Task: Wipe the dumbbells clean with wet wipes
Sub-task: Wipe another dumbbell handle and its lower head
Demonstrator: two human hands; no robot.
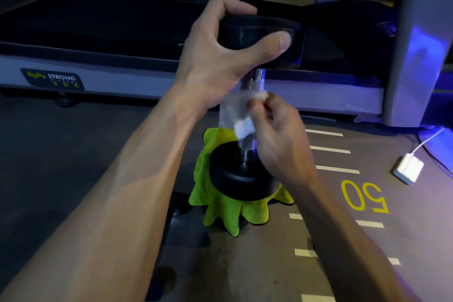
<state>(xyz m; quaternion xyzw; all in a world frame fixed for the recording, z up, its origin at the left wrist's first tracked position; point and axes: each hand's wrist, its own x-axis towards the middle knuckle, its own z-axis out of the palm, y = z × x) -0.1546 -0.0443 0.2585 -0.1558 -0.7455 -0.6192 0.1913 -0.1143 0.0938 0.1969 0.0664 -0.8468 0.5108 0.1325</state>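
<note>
On green cloth (220,208), one upright dumbbell (241,174), left hand (220,56) gripping top, right hand (277,135) pinching one wipe (235,115)

Left hand (220,56) gripping above, right hand (277,135) pinching below.

"STRONG" on treadmill (171,66); floor (367,240) "50"

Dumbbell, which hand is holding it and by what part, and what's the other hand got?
Left hand grips the dumbbell by its top head; right hand pinches a wet wipe against the handle.
</note>
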